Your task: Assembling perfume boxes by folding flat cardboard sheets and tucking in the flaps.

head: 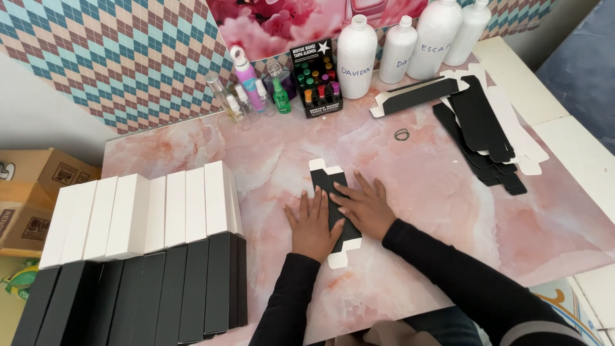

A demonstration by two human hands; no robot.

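Item: flat black carton blank (333,211) with white flaps, lying on the pink marbled table (435,192) near its front edge. Left hand (312,225) and right hand (363,208): both flat, fingers spread, pressing on the blank, grasping nothing. Left: row of assembled black-and-white boxes (141,256). Far right: stack of unfolded blanks (487,128). Rear: 4 white bottles (410,41).

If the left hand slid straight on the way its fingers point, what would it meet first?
The left hand lies flat beside the black flattened carton, fingers pointing up the pink marble table. The way ahead looks free at first; the first thing in line would likely be the small black display box of little bottles, though depth is unclear.
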